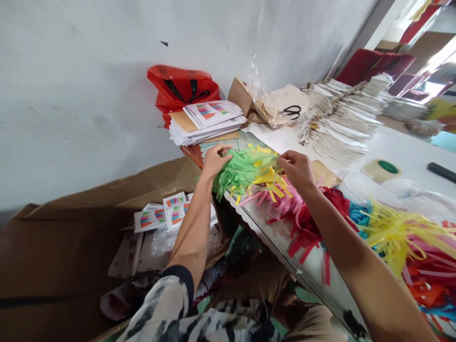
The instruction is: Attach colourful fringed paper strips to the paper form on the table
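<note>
A bunch of green fringed tissue paper (240, 168) stretches between my two hands at the table's near edge. My left hand (216, 159) pinches its left side, thumb and fingertips together. At the other end, the fingertips of my right hand (296, 167) are closed on a paler green part of the same tissue. Yellow fringe (272, 178) lies beneath and beside the green. Under my right wrist are pink fringe (285, 202) and red fringe (302, 232), with blue fringe (359, 216) and pale yellow strips (395, 232) farther right.
Printed sheets (213, 116) are stacked by a red plastic bag (185, 90) against the wall. Black-handled scissors (291, 112), bundled white paper (342, 118) and a tape roll (383, 168) lie farther back. Below left, a large cardboard box (64, 228) holds printed cards (174, 211).
</note>
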Action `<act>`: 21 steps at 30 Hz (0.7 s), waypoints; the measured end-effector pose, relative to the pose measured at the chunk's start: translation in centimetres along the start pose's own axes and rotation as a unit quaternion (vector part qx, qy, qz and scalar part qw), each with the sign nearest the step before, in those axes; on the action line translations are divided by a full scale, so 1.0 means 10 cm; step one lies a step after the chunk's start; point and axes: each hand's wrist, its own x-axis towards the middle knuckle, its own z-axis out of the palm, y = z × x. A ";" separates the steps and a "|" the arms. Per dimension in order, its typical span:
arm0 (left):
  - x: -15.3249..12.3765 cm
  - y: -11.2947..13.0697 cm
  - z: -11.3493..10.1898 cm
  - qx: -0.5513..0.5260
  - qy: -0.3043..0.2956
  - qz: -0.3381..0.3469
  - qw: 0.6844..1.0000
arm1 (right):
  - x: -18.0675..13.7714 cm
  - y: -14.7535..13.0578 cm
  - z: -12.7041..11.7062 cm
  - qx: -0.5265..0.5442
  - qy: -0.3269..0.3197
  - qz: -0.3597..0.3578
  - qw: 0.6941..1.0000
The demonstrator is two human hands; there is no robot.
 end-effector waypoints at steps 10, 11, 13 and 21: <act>0.12 0.27 -0.44 -0.052 0.212 0.107 0.970 | 0.01 -0.25 0.04 0.134 -0.003 0.045 0.990; 0.15 0.30 -0.47 -0.037 0.252 0.123 0.959 | 0.00 -0.26 0.06 0.135 -0.003 0.045 0.990; 0.19 0.35 -0.49 -0.019 0.334 0.135 0.933 | 0.00 -0.26 0.09 0.131 -0.006 0.053 0.990; 0.26 0.48 -0.47 -0.036 0.472 0.047 0.880 | -0.05 -0.16 -0.01 0.137 -0.004 0.091 0.986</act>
